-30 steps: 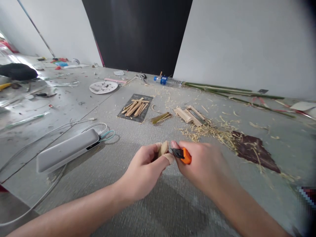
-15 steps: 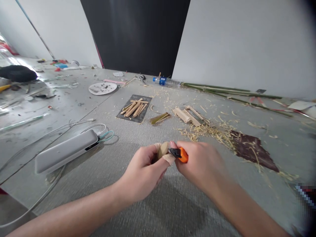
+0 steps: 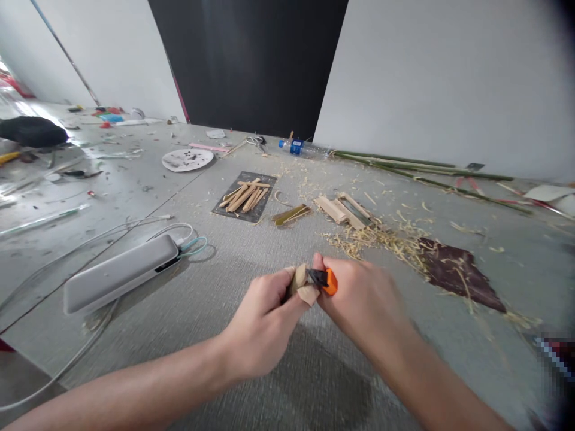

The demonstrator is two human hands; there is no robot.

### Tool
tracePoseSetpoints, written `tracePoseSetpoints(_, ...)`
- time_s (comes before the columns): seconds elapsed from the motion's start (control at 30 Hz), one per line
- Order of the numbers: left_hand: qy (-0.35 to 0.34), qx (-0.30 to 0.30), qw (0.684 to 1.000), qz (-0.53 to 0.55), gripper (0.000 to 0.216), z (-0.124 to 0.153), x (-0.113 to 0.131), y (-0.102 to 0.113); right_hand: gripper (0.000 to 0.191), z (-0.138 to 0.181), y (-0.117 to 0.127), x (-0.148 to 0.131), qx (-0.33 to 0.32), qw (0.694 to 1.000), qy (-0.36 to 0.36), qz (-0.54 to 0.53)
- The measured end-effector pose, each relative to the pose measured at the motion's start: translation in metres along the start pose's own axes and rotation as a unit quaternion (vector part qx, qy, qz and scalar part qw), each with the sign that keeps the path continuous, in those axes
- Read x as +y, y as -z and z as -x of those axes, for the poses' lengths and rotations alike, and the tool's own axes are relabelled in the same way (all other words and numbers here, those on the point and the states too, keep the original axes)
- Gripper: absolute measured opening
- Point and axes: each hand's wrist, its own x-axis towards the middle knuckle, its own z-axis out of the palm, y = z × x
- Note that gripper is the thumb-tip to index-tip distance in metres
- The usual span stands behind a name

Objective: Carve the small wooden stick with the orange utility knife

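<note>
My left hand (image 3: 263,317) is closed on a small tan piece (image 3: 299,276) that looks like bamboo, mostly hidden by the fingers. Beige wrapping covers the tip of its thumb. An orange utility knife (image 3: 331,281) with a black front end is gripped in my right hand (image 3: 359,293), its fist wrapped around the handle. The knife's front end points left and meets the tan piece, close to the wrapped thumb. How far the blade reaches is hard to see. Both hands are held together above the grey floor.
Beyond my hands, several wooden sticks (image 3: 246,195) lie on a dark mat (image 3: 220,208). Pale shavings (image 3: 390,236) surround a brown sheet (image 3: 462,276). A white power bank (image 3: 121,272) with cables lies left. Green bamboo stalks (image 3: 404,160) and a plastic bottle (image 3: 296,147) lie near the wall.
My right hand has shifted slightly left with the knife, its thumb now raised. My left hand has dipped a little, and the tan piece is tilted slightly differently.
</note>
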Motion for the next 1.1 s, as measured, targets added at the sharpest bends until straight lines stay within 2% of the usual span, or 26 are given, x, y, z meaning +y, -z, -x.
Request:
tracePoseSetpoints(0.03, 0.002, -0.025, 1.000, 0.001, 0.037, 0.004, 0.001, -0.004, 0.041, -0.004, -0.002, 0.006, 0.010, 1.000, -0.021, 0.013)
tracePoseSetpoints(0.1, 0.010, -0.125, 0.992, 0.008, 0.040, 0.009, 0.003, -0.012, 0.028, -0.011, -0.004, 0.022, 0.046, 0.995, -0.080, 0.038)
tracePoseSetpoints(0.13, 0.023, -0.138, 0.990, 0.022, 0.040, 0.009, 0.003, -0.014, 0.028, -0.014, -0.005, 0.029, 0.070, 0.993, -0.086, 0.040)
tracePoseSetpoints(0.23, 0.033, -0.056, 0.998, 0.023, 0.036, 0.002, 0.001, -0.010, 0.030, -0.015, -0.002, 0.040, 0.134, 0.988, -0.079, 0.009)
tracePoseSetpoints(0.3, 0.023, 0.000, 1.000, 0.012, 0.033, -0.007, -0.001, -0.001, 0.033, -0.011, 0.001, 0.035, 0.143, 0.988, -0.057, -0.013)
tracePoseSetpoints(0.37, 0.012, 0.020, 1.000, 0.019, 0.032, -0.014, -0.002, 0.007, 0.037, -0.006, 0.003, 0.026, 0.132, 0.991, -0.027, -0.028)
tracePoseSetpoints(0.53, -0.019, 0.018, 1.000, 0.013, 0.036, -0.017, 0.000, 0.013, 0.042, 0.002, 0.004, 0.008, 0.075, 0.996, 0.013, -0.042)
tracePoseSetpoints(0.83, -0.033, -0.022, 0.999, 0.015, 0.035, -0.012, 0.003, 0.010, 0.048, 0.005, 0.008, 0.001, 0.016, 0.996, 0.046, -0.070)
tracePoseSetpoints(1.1, -0.051, 0.023, 0.995, -0.085, 0.042, -0.013, -0.001, 0.013, 0.041, 0.007, 0.004, 0.002, 0.012, 0.994, 0.078, -0.074)
